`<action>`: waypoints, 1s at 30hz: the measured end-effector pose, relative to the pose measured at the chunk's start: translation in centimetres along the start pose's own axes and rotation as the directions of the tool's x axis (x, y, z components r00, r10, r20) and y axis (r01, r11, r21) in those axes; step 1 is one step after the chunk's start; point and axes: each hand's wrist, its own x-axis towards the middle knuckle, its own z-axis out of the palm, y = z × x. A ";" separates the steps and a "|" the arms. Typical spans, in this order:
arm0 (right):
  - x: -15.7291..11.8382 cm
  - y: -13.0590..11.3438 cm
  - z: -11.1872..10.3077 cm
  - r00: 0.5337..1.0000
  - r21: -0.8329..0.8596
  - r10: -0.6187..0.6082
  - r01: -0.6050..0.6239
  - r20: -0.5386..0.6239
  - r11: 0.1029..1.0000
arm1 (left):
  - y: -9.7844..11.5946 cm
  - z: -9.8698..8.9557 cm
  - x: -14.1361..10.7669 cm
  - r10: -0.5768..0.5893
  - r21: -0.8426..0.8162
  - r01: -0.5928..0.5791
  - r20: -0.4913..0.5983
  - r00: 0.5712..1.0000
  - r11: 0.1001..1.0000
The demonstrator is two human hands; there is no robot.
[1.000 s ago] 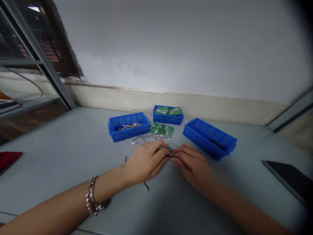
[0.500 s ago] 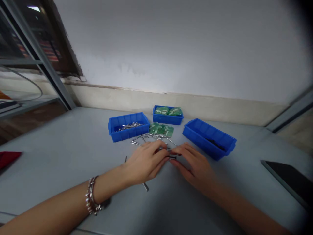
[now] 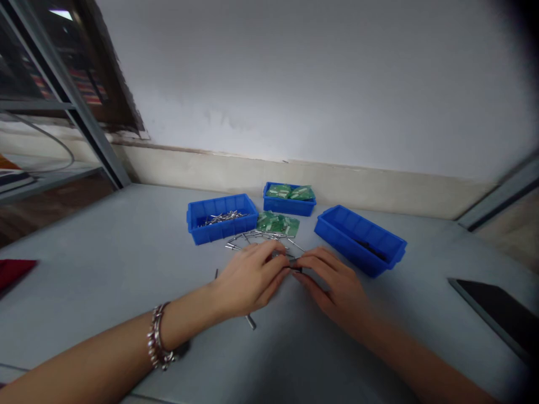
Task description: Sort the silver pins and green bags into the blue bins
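Observation:
My left hand [image 3: 252, 278] is closed, thumb and fingers pinched on a small dark part [image 3: 297, 270] near the middle of the table. The fingertips of my right hand [image 3: 337, 286] close on the same part from the right, almost touching the left fingertips. Just beyond the hands lie several thin metal rods [image 3: 261, 234], partly hidden by my left hand. A metal rod [image 3: 250, 321] lies beneath my left forearm, its middle covered. Fine detail of the part between my fingers is hidden.
One blue bin [image 3: 223, 229] holds metal pieces, another [image 3: 289, 207] green packets, and a third [image 3: 357, 247] dark pieces. A green packet [image 3: 280, 223] lies between bins. At the right is a dark flat device [image 3: 497, 308]; at the left, a red object [image 3: 14, 272].
My right fingertips have shifted slightly over the dark part, so less of it shows between the hands. My left hand has barely moved.

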 end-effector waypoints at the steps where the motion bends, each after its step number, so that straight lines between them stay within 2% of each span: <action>1: 0.0 0.0 0.0 1.000 0.000 0.001 -0.001 0.007 1.000 | 0.0 0.0 0.0 -0.005 0.002 0.005 0.003 1.000 1.000; 7: 0.1 -0.1 -0.1 1.000 0.001 0.007 -0.007 0.009 1.000 | -0.1 0.3 -0.1 -0.025 0.015 0.025 -0.031 0.999 1.000; 13: 0.1 -0.2 -0.1 0.999 0.020 0.033 -0.034 0.023 0.999 | -0.3 0.5 -0.3 0.002 0.026 0.000 -0.088 0.996 1.000; 21: 0.1 -0.1 0.0 0.999 0.073 0.037 -0.037 0.008 0.997 | -0.4 0.6 -0.2 -0.011 0.017 0.012 -0.027 1.000 1.000; 30: -0.1 0.1 0.2 0.998 0.026 0.056 -0.056 0.029 0.998 | -0.3 0.4 0.0 0.028 0.057 -0.026 -0.039 0.999 0.998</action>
